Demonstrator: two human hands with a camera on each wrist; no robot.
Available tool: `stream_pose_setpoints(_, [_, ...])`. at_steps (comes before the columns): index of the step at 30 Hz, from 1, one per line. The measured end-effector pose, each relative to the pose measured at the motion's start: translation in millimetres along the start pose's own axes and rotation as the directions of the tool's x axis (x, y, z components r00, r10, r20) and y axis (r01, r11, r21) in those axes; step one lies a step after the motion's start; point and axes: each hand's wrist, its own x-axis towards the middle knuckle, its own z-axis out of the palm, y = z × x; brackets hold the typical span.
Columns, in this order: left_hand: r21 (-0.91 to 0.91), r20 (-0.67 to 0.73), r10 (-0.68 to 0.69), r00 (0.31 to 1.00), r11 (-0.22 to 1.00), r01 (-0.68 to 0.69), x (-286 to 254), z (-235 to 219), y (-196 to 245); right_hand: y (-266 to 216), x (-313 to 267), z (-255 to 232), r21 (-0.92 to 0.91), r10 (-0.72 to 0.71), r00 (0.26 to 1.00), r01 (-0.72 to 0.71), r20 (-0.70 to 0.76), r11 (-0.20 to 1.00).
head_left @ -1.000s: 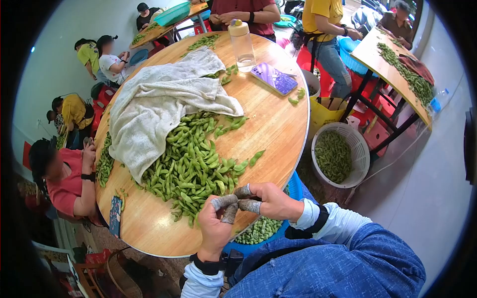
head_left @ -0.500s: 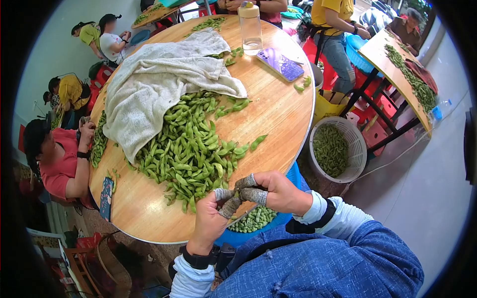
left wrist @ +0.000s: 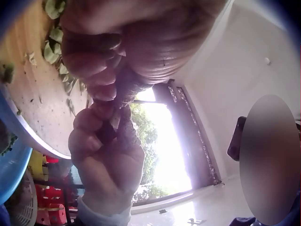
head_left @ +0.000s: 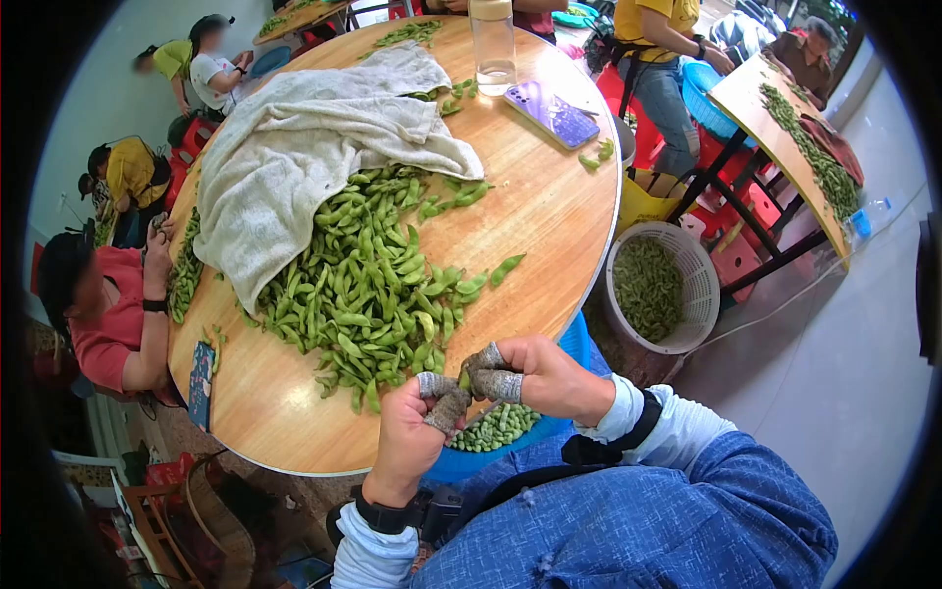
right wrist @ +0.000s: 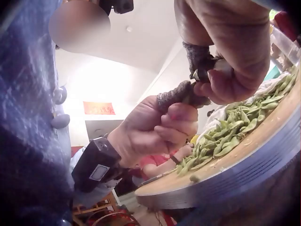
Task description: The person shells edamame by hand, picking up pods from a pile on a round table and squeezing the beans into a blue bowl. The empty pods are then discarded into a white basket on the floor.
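Over the table's near edge, my left hand (head_left: 410, 432) and right hand (head_left: 554, 378) meet fingertip to fingertip. Grey cloth covers wrap the thumb and forefinger of each. A small green bean pod (head_left: 464, 379) shows between them, pinched from both sides and mostly hidden by the covers. Just beyond lies a heap of green soybean pods (head_left: 368, 285) on the round wooden table (head_left: 520, 221). Below the hands, shelled green beans (head_left: 496, 428) fill a blue basin (head_left: 577, 344). The right wrist view shows the left hand (right wrist: 155, 127) facing the right hand (right wrist: 235, 52).
A pale towel (head_left: 294, 187) covers part of the heap. A water bottle (head_left: 494, 49) and a purple phone (head_left: 552, 115) are at the far right of the table. A white basket of pods (head_left: 702, 285) stands on the floor. A person in red (head_left: 123, 324) sits at the left.
Both hands stay together at the table's edge, with small shifts of the fingers. The green pod shows more clearly between the fingertips now. The head view has shifted a little.
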Motion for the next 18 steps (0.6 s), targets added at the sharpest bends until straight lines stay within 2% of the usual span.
stream_pose_setpoints(4, [-0.031,-0.008,-0.012,1.0,0.999,0.012,-1.3,0.9,1.0,-7.1,-1.8,0.6,0.039,0.046,0.999,-0.047,0.018,0.998])
stream_pose_setpoints(9, [0.018,0.0,0.027,1.0,0.999,-0.027,1.8,-0.7,-2.8,-10.3,-5.7,1.0,0.054,0.067,0.998,-0.067,0.01,0.996])
stream_pose_setpoints(14, [0.035,-0.016,0.105,0.994,0.994,-0.104,2.7,6.8,-3.9,2.8,-2.1,-1.4,-0.013,0.021,1.0,-0.021,-0.014,1.0])
stream_pose_setpoints(17, [0.048,-0.045,0.002,0.999,0.999,0.0,0.0,4.2,-3.1,9.9,1.0,-1.9,-0.045,-0.037,0.999,0.035,-0.032,0.998])
stream_pose_setpoints(18, [0.055,-0.035,0.032,0.999,0.998,-0.03,0.5,3.9,-5.6,11.1,1.6,-1.0,-0.043,-0.051,0.998,0.049,-0.042,0.998])
